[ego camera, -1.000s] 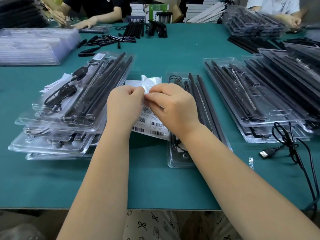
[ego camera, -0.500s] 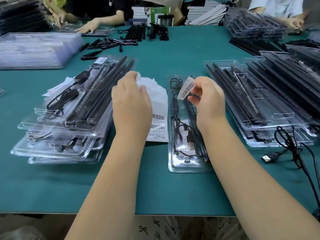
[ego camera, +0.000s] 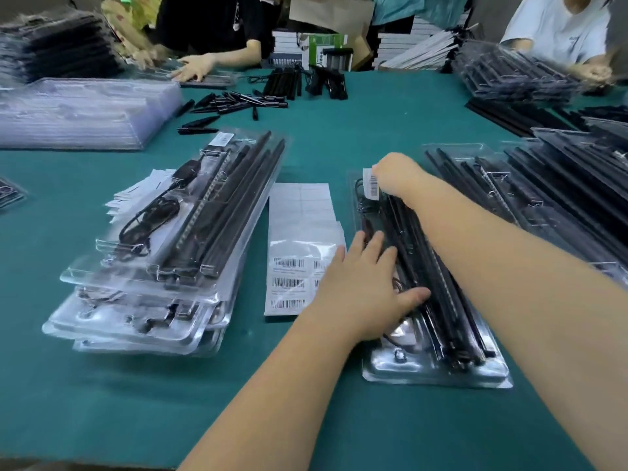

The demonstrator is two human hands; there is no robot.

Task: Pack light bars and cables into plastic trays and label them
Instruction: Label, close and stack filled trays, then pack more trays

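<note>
Teal-green felt covers the work table (ego camera: 306, 137), seen from a camera worn on the head and looking down over two bare forearms. Near the middle-right lies a clear plastic blister tray (ego camera: 438, 368), long and narrow, with black light bars (ego camera: 441, 300) running along it and a coiled black cable (ego camera: 365, 205) at its far end. The left hand (ego camera: 363, 287) rests flat on the tray's left side — fingers straight and spread, thumb stretched across the bars. The right hand (ego camera: 396, 175) reaches to the tray's far end and pinches a small white barcode label (ego camera: 371, 183), held upright against the tray's top edge; whether the label is stuck down I cannot tell.

Just left of the tray, touching the left hand's little-finger side, lies a white sheet of barcode labels (ego camera: 295, 253); its upper rows are bare backing, its lower rows carry printed barcodes. Further left sits a fanned stack of filled clear trays (ego camera: 159, 277), the top one already labelled at its far corner. More filled trays (ego camera: 550, 198) overlap at the right edge. Across the table — loose black bars (ego camera: 238, 100), a pile of empty clear trays (ego camera: 85, 113), and other workers' hands, blurred.
</note>
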